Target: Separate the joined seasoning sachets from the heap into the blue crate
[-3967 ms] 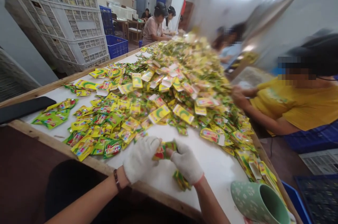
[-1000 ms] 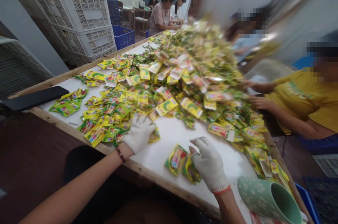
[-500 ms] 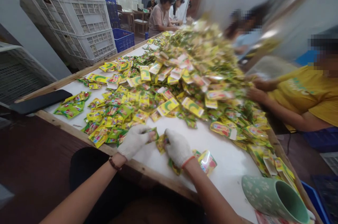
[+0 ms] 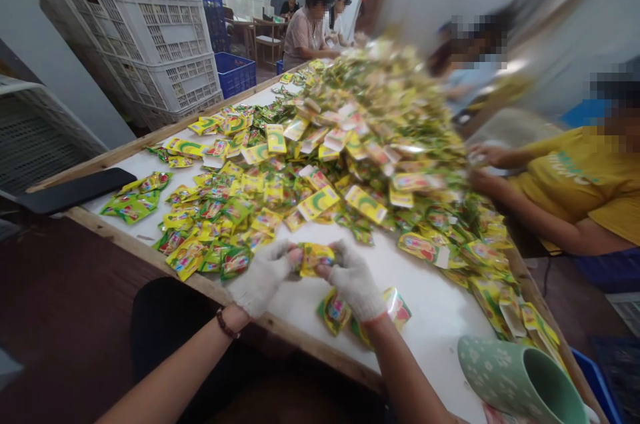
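Between my gloved hands, just above the white tabletop, is a small yellow sachet (image 4: pixel 317 257) with colourful print. My left hand (image 4: pixel 265 277) pinches its left end, and my right hand (image 4: pixel 356 283) grips its right end. Whether a second sachet lies behind it, I cannot tell. Below my right hand a green and yellow sachet (image 4: pixel 334 312) rests on the table. Under the right wrist, partly hidden, sits a shiny packet (image 4: pixel 397 309). A spread of sachets (image 4: pixel 200 237) lies left of my left hand.
A large heap of packets and flat cartons (image 4: pixel 350 151) covers the table's middle. A green flowered mug (image 4: pixel 505 371) lies on its side at front right, a black phone-like slab (image 4: pixel 80 189) at the left edge. A co-worker in a yellow shirt (image 4: pixel 575 177) sits right; white crates (image 4: pixel 175 44) stand left.
My hands have come together, and the sachet is now stretched between them. Both have shifted slightly right, and the sachets under my right hand show more.
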Available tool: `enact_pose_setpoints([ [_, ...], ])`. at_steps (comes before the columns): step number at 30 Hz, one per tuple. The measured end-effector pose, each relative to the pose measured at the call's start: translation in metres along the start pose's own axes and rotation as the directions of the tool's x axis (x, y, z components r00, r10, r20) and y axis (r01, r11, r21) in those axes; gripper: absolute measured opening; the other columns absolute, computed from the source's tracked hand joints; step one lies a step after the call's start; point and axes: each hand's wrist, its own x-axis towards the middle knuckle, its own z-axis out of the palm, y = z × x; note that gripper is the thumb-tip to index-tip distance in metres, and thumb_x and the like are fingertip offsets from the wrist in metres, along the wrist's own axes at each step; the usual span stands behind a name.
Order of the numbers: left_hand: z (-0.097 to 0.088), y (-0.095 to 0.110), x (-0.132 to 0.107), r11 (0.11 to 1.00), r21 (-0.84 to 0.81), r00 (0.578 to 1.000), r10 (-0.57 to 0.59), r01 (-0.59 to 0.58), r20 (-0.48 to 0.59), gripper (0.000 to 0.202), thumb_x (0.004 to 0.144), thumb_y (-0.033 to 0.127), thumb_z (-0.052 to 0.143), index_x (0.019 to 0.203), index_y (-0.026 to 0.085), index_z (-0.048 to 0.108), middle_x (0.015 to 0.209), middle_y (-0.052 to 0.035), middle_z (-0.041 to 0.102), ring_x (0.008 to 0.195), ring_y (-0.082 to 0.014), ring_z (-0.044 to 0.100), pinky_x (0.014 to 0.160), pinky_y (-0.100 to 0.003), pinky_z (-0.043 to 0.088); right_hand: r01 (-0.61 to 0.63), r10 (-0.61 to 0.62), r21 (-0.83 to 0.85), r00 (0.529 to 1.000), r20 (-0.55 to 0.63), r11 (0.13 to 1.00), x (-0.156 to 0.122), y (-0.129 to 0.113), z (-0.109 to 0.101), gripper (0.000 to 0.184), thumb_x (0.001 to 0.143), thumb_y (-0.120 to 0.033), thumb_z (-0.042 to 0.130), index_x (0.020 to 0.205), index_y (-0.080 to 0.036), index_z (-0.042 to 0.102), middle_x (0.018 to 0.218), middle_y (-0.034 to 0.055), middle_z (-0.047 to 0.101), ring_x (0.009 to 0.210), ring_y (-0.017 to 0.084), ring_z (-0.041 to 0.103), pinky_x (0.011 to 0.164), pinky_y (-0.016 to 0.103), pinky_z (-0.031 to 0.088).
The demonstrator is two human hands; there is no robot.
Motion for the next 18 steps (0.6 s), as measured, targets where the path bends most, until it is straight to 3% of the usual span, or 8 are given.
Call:
enact_pose_setpoints([
  [6, 0.012, 0.003, 0.003, 0.995, -0.026, 0.995, 0.098, -0.097, 0.031, 0.027, 0.066, 0.032, 0.074, 0.08, 0.015, 0.059, 0.08, -0.0003, 0.066, 0.073, -0.0126, 0.06, 0.067, -0.024, 0.05, 0.045, -0.056, -0.125, 0.995, -0.085, 0.991, 0.0, -0.009, -0.003, 0.043, 0.063, -0.029, 0.07, 0.1, -0.02, 0.049, 0.068, -0.0061, 0.054, 0.055, 0.01, 0.05, 0.051, 0.022, 0.041],
  [9, 0.018, 0.008, 0.013, 0.977, 0.134, 0.982, 0.153, -0.166, 0.107, 0.021, 0.074, 0.035, 0.065, 0.08, 0.016, 0.058, 0.08, -0.0007, 0.064, 0.074, -0.014, 0.059, 0.069, -0.027, 0.049, 0.019, -0.022, -0.168, 1.0, -0.014, 0.986, 0.001, -0.017, -0.011, 0.031, 0.066, -0.032, 0.067, 0.091, -0.017, 0.056, 0.064, -0.0034, 0.057, 0.054, 0.011, 0.049, 0.05, 0.023, 0.04],
  [11, 0.023, 0.015, 0.028, 0.877, 0.403, 0.965, 0.236, -0.262, 0.114, 0.019, 0.082, 0.036, 0.056, 0.081, 0.017, 0.059, 0.078, -0.0014, 0.062, 0.074, -0.0156, 0.058, 0.069, -0.029, 0.047, 0.028, -0.031, -0.169, 0.999, -0.016, 0.985, 0.003, -0.018, -0.017, 0.021, 0.067, -0.032, 0.063, 0.08, -0.016, 0.058, 0.058, -0.0027, 0.058, 0.052, 0.011, 0.049, 0.049, 0.023, 0.039],
  [13, 0.029, 0.023, 0.049, 0.664, 0.674, 0.929, 0.359, -0.324, 0.093, 0.018, 0.084, 0.035, 0.053, 0.086, 0.018, 0.06, 0.088, -0.0053, 0.063, 0.085, -0.0197, 0.058, 0.079, -0.033, 0.046, 0.071, -0.087, -0.158, 0.992, -0.097, 0.985, 0.006, -0.015, -0.023, 0.021, 0.068, -0.03, 0.062, 0.083, -0.016, 0.061, 0.056, -0.0031, 0.058, 0.05, 0.01, 0.049, 0.048, 0.022, 0.038],
  [15, 0.034, 0.03, 0.074, 0.465, 0.828, 0.892, 0.444, -0.313, 0.087, 0.025, 0.079, 0.033, 0.06, 0.098, 0.017, 0.06, 0.109, -0.0118, 0.059, 0.106, -0.0265, 0.053, 0.095, -0.039, 0.04, 0.113, -0.134, -0.131, 0.978, -0.163, 0.985, 0.008, -0.008, -0.027, 0.025, 0.067, -0.03, 0.064, 0.088, -0.016, 0.063, 0.056, -0.0031, 0.059, 0.05, 0.011, 0.05, 0.049, 0.023, 0.039],
  [16, 0.037, 0.033, 0.086, 0.414, 0.861, 0.889, 0.449, -0.297, 0.091, 0.034, 0.075, 0.032, 0.065, 0.103, 0.016, 0.058, 0.116, -0.0141, 0.056, 0.114, -0.0298, 0.049, 0.099, -0.042, 0.036, 0.125, -0.144, -0.109, 0.971, -0.189, 0.986, 0.009, -0.004, -0.029, 0.026, 0.068, -0.031, 0.065, 0.088, -0.016, 0.064, 0.056, -0.0027, 0.06, 0.05, 0.011, 0.051, 0.049, 0.023, 0.039],
  [18, 0.041, 0.036, 0.108, 0.399, 0.876, 0.902, 0.423, -0.271, 0.086, 0.047, 0.067, 0.029, 0.072, 0.109, 0.016, 0.057, 0.118, -0.0161, 0.054, 0.118, -0.0339, 0.045, 0.102, -0.048, 0.032, 0.137, -0.149, -0.069, 0.963, -0.226, 0.988, 0.011, 0.005, -0.032, 0.025, 0.068, -0.035, 0.068, 0.083, -0.015, 0.064, 0.055, -0.0013, 0.061, 0.05, 0.012, 0.051, 0.05, 0.024, 0.041],
])
